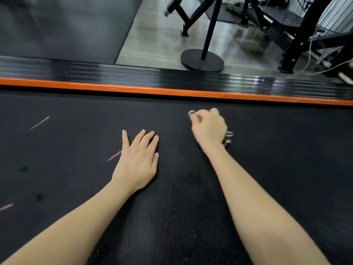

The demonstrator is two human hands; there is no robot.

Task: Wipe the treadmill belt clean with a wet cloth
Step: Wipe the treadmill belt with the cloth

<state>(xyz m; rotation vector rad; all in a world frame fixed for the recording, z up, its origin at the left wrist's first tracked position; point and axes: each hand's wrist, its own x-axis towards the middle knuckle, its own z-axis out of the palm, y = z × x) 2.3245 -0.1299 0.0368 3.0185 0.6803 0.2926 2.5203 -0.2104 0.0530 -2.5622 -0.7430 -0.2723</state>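
The black textured treadmill belt [76,142] fills the lower part of the head view. My left hand [138,159] lies flat on it with straight fingers, palm down. To its right, my right hand [208,125] is curled round a small grey cloth [228,137] and presses it on the belt; only bits of cloth show at the fingertips and under the wrist. The right hand is slightly blurred. A shinier, damp-looking band runs down the belt between and below my hands. Thin pink marks [39,122] and dark spots lie on the belt at the left.
An orange stripe [172,90] and a ribbed black side rail [133,73] border the belt's far edge. Beyond stand a black pole on a round base [202,60], black gym frames [286,35] with loose cables at the right, and a dark floor mat at the left.
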